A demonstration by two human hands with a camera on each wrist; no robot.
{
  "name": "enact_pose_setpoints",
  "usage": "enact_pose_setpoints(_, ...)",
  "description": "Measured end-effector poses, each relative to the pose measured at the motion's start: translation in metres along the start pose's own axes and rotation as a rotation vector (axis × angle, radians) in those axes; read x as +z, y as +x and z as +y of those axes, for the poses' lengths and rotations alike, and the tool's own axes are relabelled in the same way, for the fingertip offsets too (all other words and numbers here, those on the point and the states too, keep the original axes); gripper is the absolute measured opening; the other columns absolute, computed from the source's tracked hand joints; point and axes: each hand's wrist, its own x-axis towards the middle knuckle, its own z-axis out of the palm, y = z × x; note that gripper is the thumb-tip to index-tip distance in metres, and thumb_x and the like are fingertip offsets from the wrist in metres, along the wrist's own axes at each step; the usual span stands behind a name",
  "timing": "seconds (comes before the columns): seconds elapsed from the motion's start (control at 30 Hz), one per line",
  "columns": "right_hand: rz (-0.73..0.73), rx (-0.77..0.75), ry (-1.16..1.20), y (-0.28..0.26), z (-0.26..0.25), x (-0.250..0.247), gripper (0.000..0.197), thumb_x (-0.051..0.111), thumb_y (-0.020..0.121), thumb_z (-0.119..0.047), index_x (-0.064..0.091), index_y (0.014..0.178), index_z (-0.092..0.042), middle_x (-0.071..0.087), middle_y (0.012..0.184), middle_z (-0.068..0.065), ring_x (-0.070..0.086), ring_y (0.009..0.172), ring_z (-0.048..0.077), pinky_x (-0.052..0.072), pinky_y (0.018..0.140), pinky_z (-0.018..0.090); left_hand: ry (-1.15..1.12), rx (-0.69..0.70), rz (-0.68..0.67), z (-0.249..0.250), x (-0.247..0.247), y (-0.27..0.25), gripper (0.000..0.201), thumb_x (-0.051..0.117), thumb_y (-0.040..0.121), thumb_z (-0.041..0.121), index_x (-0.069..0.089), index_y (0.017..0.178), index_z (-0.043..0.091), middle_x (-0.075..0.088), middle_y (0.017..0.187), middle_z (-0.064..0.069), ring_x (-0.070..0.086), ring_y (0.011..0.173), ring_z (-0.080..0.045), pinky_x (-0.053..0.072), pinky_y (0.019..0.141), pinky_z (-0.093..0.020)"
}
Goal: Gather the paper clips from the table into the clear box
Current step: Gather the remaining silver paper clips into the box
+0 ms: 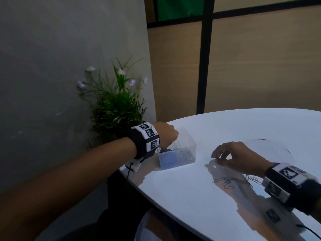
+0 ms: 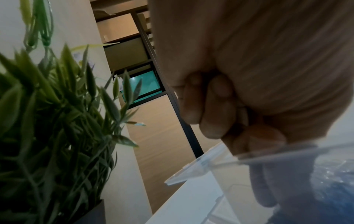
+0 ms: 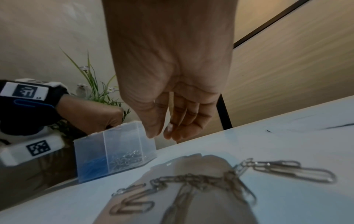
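The clear box (image 1: 188, 145) stands near the left edge of the white table (image 1: 191, 202). It has two compartments, blue clips (image 3: 95, 165) in one and silver clips (image 3: 126, 159) in the other. My left hand (image 1: 163, 148) dips into the blue side, thumb and forefinger pointing down, with a small bunch of clips at their tips. Its other fingers (image 2: 214, 106) are curled into the palm. My right hand (image 1: 217, 158) hovers over the table right of the box, fingers relaxed and holding nothing. Several loose silver paper clips (image 1: 225, 182) lie under its wrist, some linked together (image 3: 201, 180).
A potted plant (image 1: 116, 105) with small pale flowers stands just behind my left wrist, against the grey wall. The table's curved edge (image 1: 139, 184) runs close below the box. A pale sheet (image 1: 271, 148) lies behind my right hand.
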Motion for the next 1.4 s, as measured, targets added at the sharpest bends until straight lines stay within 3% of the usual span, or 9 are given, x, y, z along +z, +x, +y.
enact_pose_setpoints(0.07,0.013,0.009,0.008,0.005,0.001,-0.001,0.011,0.068,0.081,-0.019,0.071,0.083,-0.029,0.07,0.084,-0.011,0.064,0.076,-0.002,0.046,0.067,0.006,0.021,0.002,0.004,-0.001,0.002,0.004,0.017,0.068,0.08,0.017,0.056,0.069,0.012,0.061,0.08,-0.008,0.056,0.067,-0.024,0.047,0.059,-0.028)
enact_pose_setpoints(0.23,0.017,0.025,-0.007,0.009,0.005,0.001,0.006,0.068,0.082,-0.023,0.071,0.084,-0.027,0.071,0.085,-0.011,0.066,0.077,0.0,0.048,0.066,0.01,0.039,-0.002,-0.012,0.002,0.005,0.007,0.018,0.062,0.085,0.017,0.049,0.076,0.011,0.063,0.089,-0.013,0.048,0.066,-0.025,0.045,0.062,-0.028)
enact_pose_setpoints(0.33,0.015,0.037,0.006,0.01,0.009,0.003,0.005,0.069,0.081,-0.024,0.07,0.081,-0.029,0.071,0.083,-0.011,0.066,0.076,0.0,0.048,0.067,0.012,-0.018,-0.014,-0.013,0.0,0.007,0.007,0.009,0.062,0.085,0.015,0.062,0.084,0.006,0.067,0.094,-0.017,0.049,0.068,-0.024,0.045,0.063,-0.029)
enact_pose_setpoints(0.53,0.015,0.058,-0.013,0.006,0.015,0.014,0.013,0.07,0.079,-0.026,0.066,0.071,-0.035,0.071,0.079,-0.012,0.065,0.071,0.0,0.043,0.061,0.005,-0.151,-0.048,-0.005,-0.012,0.01,0.006,0.011,0.068,0.075,0.016,0.076,0.081,0.011,0.072,0.075,-0.006,0.063,0.062,-0.022,0.049,0.057,-0.025)
enact_pose_setpoints(0.67,0.02,0.045,-0.056,0.002,0.012,0.001,0.007,0.069,0.08,-0.023,0.069,0.079,-0.03,0.069,0.083,-0.013,0.065,0.075,0.0,0.044,0.061,0.008,-0.327,-0.052,-0.06,-0.028,0.006,0.005,0.009,0.075,0.076,0.023,0.076,0.08,0.015,0.062,0.055,0.005,0.054,0.048,-0.01,0.044,0.056,-0.021)
enact_pose_setpoints(0.87,0.004,0.042,-0.151,-0.008,0.01,-0.01,0.008,0.068,0.083,-0.026,0.065,0.084,-0.034,0.063,0.089,-0.016,0.063,0.079,0.0,0.043,0.06,0.012,-0.461,-0.018,-0.083,-0.039,0.004,0.002,0.009,0.072,0.082,0.022,0.074,0.083,0.012,0.056,0.05,0.005,0.047,0.044,-0.008,0.04,0.051,-0.017)
enact_pose_setpoints(1.07,-0.061,0.08,-0.15,-0.016,0.011,-0.016,0.012,0.066,0.082,-0.027,0.063,0.083,-0.038,0.065,0.089,-0.015,0.064,0.079,0.003,0.048,0.066,0.016,-0.447,-0.016,0.046,-0.03,-0.014,0.005,0.01,0.068,0.083,0.023,0.073,0.079,0.015,0.064,0.062,0.003,0.054,0.054,-0.008,0.041,0.056,-0.02)
enact_pose_setpoints(1.3,-0.275,0.128,-0.292,-0.038,0.012,-0.031,0.029,0.062,0.084,-0.017,0.067,0.112,-0.024,0.068,0.107,-0.008,0.065,0.092,0.009,0.043,0.076,0.014,-0.215,0.024,0.154,0.015,-0.037,0.017,0.019,0.056,0.083,0.014,0.074,0.087,0.013,0.074,0.083,-0.004,0.069,0.077,-0.025,0.053,0.065,-0.03)
enact_pose_setpoints(1.4,-0.315,0.208,-0.313,-0.053,0.02,-0.039,0.024,0.068,0.079,-0.022,0.069,0.103,-0.026,0.07,0.098,-0.011,0.065,0.084,0.006,0.044,0.075,0.015,-0.29,0.154,0.267,0.045,-0.041,0.007,0.02,0.059,0.086,0.02,0.075,0.097,0.021,0.073,0.094,0.006,0.063,0.081,-0.013,0.047,0.07,-0.024)
